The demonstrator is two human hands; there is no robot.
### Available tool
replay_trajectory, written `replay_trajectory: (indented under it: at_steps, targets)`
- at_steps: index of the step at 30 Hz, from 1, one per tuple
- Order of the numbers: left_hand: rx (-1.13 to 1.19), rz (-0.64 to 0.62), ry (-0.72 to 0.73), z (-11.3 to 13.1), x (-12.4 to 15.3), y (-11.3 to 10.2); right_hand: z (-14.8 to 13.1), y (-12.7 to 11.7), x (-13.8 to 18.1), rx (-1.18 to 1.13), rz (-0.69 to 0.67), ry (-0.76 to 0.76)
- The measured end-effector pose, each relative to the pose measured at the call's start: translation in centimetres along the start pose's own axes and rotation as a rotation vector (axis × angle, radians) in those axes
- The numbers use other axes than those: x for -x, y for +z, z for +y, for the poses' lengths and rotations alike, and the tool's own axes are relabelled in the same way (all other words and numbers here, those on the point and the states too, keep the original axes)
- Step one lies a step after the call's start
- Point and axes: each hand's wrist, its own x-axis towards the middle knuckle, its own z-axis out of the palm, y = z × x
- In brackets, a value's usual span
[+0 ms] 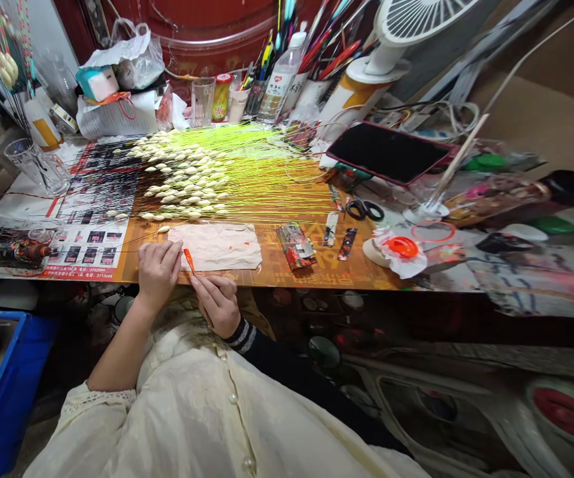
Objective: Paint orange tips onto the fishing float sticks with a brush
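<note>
Both my hands work at the near edge of the table. My left hand (158,269) is closed in a pinch on a thin rod whose small orange float body (188,259) sticks out to its right. My right hand (218,302) is closed too, its fingers pinching the lower end of the same orange piece. Just behind them lies a stained white cloth (218,245). Farther back, several white float bodies (182,179) on yellow-green stems (267,172) lie spread across the wooden tabletop (316,265).
A dark tablet (389,151) leans at the back right beside scissors (365,210) and an orange paint lid (402,247). Brush pots, a bottle and a white fan (416,26) line the back. A glass beaker (38,164) stands left; a blue crate (2,392) sits on the floor.
</note>
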Motion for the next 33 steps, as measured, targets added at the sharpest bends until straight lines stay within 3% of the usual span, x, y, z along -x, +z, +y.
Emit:
replay_trajectory:
  at_steps: [24,33]
  targets:
    - [-0.009,0.026,-0.006,-0.19,0.02,-0.25,0.78,-0.23,0.53,-0.117,0.058,-0.074]
    - [-0.034,0.073,0.051,-0.18,-0.13,-0.36,0.42,-0.35,0.29,-0.072,0.008,-0.043]
